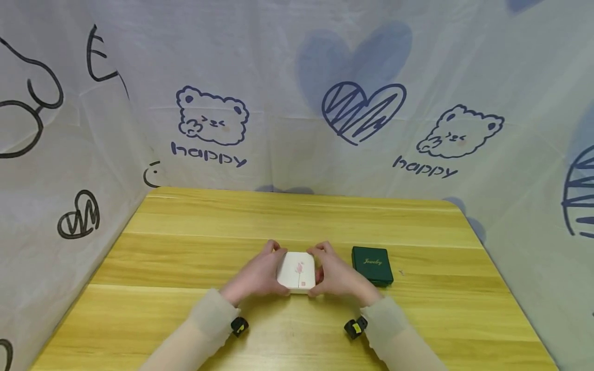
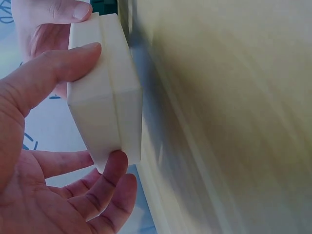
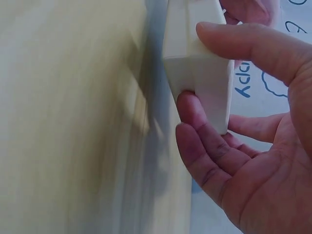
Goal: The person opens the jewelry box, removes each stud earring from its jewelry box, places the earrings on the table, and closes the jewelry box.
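A small white lidded box (image 1: pixel 292 267) with a pink flower printed on its top is held between both hands over the middle of the table. From its left side my left hand (image 1: pixel 260 274) grips it, thumb on the near face and fingers at the side and far end. My right hand (image 1: pixel 340 277) grips the opposite side in the same way. In the left wrist view, a thin seam runs round the white box (image 2: pixel 105 107) between lid and base. The right wrist view has the thumb (image 3: pixel 243 41) pressed on the near face and fingertips (image 3: pixel 191 107) at the side.
A dark green box (image 1: pixel 373 264) marked "Jewelry" lies on the wooden table (image 1: pixel 209 221) just right of my right hand. A tiny bit of something (image 1: pixel 401 272) is beside it. White cloth (image 1: pixel 278 129) with drawn bears and hearts hangs behind and along the sides.
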Available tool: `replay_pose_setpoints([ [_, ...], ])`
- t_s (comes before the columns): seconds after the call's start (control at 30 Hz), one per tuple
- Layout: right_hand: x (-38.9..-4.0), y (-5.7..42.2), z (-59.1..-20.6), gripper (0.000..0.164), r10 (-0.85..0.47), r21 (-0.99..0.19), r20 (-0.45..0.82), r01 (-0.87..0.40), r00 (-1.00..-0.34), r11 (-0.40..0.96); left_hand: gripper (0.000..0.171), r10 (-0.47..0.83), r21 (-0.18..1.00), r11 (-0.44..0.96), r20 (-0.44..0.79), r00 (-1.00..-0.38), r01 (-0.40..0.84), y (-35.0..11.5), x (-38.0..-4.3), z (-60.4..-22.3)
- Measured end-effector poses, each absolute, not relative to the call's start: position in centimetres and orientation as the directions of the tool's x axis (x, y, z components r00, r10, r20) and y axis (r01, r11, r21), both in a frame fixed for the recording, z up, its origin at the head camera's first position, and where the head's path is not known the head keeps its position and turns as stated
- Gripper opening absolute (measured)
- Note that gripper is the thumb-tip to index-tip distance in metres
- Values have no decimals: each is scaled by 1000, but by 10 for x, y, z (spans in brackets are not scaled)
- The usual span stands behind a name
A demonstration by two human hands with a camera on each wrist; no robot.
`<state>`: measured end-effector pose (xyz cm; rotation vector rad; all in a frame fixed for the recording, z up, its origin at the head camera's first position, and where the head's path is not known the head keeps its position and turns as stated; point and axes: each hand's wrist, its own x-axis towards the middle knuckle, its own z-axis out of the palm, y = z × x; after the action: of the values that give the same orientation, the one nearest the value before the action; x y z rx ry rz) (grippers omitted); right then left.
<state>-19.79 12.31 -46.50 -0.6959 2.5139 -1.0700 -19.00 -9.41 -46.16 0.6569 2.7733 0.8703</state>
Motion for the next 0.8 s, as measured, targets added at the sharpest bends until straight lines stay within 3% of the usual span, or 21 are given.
replay_pose_setpoints([
  [0.8,-187,125,-477,91,-543,-708,-101,-323,-834,628,95,495,580,715,-26,-868,390,-95,-179,-471],
])
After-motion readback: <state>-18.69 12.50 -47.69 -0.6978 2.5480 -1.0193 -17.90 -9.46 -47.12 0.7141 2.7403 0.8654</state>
